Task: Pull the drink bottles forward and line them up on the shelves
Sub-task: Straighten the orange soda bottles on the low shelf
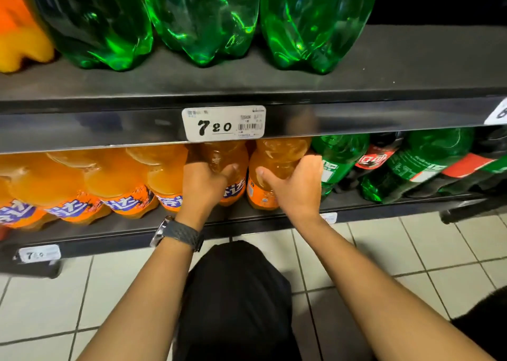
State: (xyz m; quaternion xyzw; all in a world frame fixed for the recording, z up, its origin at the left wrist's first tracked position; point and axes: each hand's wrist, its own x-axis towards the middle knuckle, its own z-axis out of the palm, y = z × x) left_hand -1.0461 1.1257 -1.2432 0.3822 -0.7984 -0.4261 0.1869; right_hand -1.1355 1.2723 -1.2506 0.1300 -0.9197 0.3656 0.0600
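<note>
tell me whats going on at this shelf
A person crouches at a drinks shelf. The left hand grips one orange soda bottle and the right hand grips the neighbouring orange bottle, both upright on the lower shelf. Other orange bottles stand to their left, green and dark bottles to their right. Big green bottles sit on the upper shelf.

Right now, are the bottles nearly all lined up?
Maybe halfway on the lower shelf. The orange bottles on the left already stand in a row. The left hand grips one orange bottle, the right hand a second orange bottle. The green and dark bottles on the right look uneven, not yet straightened.
</note>
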